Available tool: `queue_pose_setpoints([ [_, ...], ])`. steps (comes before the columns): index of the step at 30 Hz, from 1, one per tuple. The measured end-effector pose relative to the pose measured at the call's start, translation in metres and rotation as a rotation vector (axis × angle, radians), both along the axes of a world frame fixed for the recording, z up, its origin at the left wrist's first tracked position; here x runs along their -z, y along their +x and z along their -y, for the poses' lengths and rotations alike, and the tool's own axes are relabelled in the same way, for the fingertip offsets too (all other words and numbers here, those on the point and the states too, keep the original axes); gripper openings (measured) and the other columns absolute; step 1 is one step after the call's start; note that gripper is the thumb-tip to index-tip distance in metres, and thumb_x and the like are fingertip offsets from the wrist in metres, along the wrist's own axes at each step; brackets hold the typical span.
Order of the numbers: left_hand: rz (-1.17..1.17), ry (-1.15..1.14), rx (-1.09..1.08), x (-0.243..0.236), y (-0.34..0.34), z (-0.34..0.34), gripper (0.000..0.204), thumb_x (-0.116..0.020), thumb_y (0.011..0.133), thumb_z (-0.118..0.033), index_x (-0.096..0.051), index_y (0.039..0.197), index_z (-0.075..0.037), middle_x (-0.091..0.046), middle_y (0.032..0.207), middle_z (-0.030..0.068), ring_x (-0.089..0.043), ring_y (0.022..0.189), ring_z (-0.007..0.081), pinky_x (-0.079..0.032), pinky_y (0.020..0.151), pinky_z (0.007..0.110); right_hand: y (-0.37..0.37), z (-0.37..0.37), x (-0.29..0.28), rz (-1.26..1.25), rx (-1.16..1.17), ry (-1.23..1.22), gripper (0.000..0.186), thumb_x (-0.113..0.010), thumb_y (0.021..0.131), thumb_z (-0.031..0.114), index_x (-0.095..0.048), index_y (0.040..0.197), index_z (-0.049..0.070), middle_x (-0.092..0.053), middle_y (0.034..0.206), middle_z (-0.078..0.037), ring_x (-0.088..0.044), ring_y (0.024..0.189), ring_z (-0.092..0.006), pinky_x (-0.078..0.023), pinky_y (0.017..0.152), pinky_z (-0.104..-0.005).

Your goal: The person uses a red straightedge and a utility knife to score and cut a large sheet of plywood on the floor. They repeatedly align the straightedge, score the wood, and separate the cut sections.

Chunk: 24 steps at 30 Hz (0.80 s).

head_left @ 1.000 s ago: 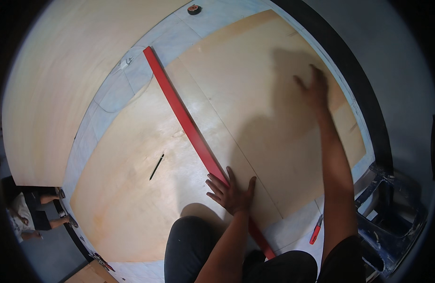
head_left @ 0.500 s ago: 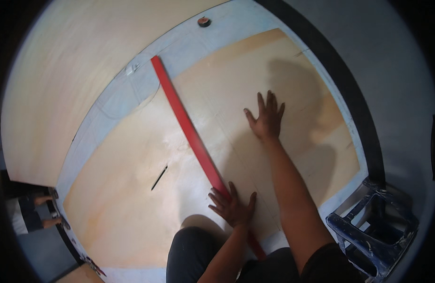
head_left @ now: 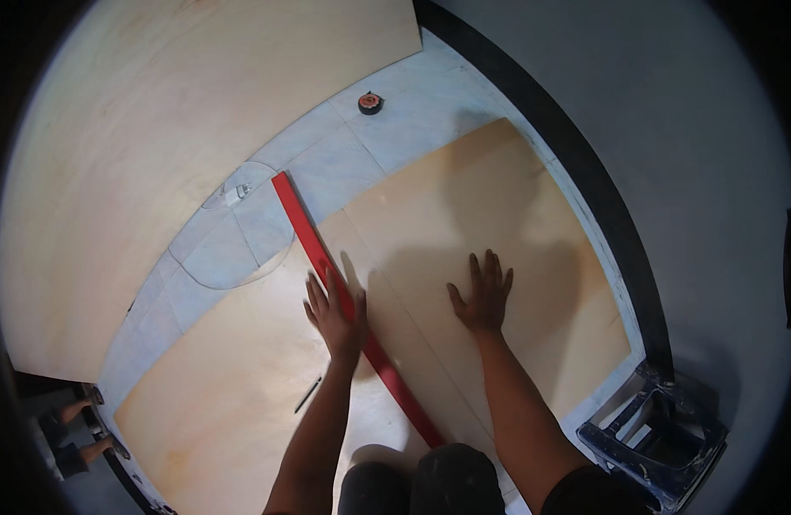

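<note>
My left hand (head_left: 334, 316) lay flat, fingers spread, pressing on the red straightedge (head_left: 348, 307), gripping nothing. The straightedge's long axis ran diagonally across the plywood sheet (head_left: 516, 223), far end pointing up and left beyond my fingertips, near end toward my knees. My right hand (head_left: 483, 296) rested open, palm down on the sheet, well to the straightedge's right. A pencil (head_left: 308, 394) lay just left of my left forearm.

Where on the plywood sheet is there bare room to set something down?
Bare: the flat plywood sheet beyond the right hand, and its near-left part around the dark pencil. Crowded: along the long red straightedge under the left hand.
</note>
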<state>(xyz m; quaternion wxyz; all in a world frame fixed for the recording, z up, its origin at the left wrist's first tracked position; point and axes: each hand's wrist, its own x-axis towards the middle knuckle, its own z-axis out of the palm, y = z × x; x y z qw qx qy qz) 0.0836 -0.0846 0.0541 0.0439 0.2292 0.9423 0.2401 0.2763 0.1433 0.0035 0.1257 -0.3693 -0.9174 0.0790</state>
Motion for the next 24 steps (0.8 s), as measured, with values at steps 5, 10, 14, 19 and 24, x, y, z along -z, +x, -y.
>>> queue_pose_setpoints([
  [5,0.012,-0.178,-0.064,0.028,-0.081,-0.029,0.099,-0.067,0.096,-0.059,-0.022,0.173,-0.018,-0.013,0.180,0.0208,-0.014,0.166,0.0384,-0.010,0.132,0.059,-0.019,0.005,-0.005,0.040,-0.006,-0.052,0.082,-0.067,0.096,0.058,-0.047,0.160,0.010,-0.038,0.167,-0.025,-0.036,0.156,-0.0427,-0.018,0.126,-0.0723],
  [10,0.026,-0.219,-0.125,0.031,-0.075,-0.050,0.108,-0.074,0.087,-0.067,-0.025,0.173,-0.023,-0.012,0.181,0.0187,-0.014,0.166,0.0370,-0.013,0.133,0.057,-0.013,-0.006,-0.004,0.055,-0.031,-0.051,0.083,-0.067,0.095,0.058,-0.047,0.159,0.009,-0.037,0.167,-0.026,-0.035,0.156,-0.0444,-0.017,0.126,-0.0721],
  [14,-0.005,-0.264,-0.135,0.028,-0.075,-0.053,0.101,-0.073,0.088,-0.066,-0.033,0.170,-0.025,-0.009,0.181,0.0195,-0.013,0.166,0.0379,-0.015,0.133,0.058,-0.016,-0.006,0.001,0.089,-0.058,-0.017,0.083,-0.067,0.095,0.058,-0.047,0.158,0.008,-0.038,0.165,-0.026,-0.035,0.154,-0.0452,-0.017,0.125,-0.0725],
  [19,0.047,-0.292,-0.130,0.030,-0.082,-0.055,0.096,-0.070,0.090,-0.067,-0.036,0.169,-0.023,-0.007,0.181,0.0169,-0.012,0.166,0.0394,-0.015,0.132,0.059,-0.024,-0.023,0.011,0.099,0.014,-0.112,0.083,-0.073,0.094,0.053,-0.045,0.157,0.005,-0.043,0.161,-0.024,-0.037,0.151,-0.0451,-0.018,0.124,-0.0721],
  [24,0.051,-0.303,-0.122,0.028,-0.092,-0.038,0.094,-0.073,0.089,-0.065,-0.040,0.168,-0.024,-0.009,0.180,0.0192,-0.013,0.166,0.0399,-0.016,0.131,0.061,-0.110,-0.170,0.021,-0.019,0.226,0.048,0.097,-0.075,0.095,0.055,-0.035,0.160,-0.004,-0.047,0.160,-0.027,-0.042,0.150,-0.0464,-0.025,0.125,-0.0681],
])
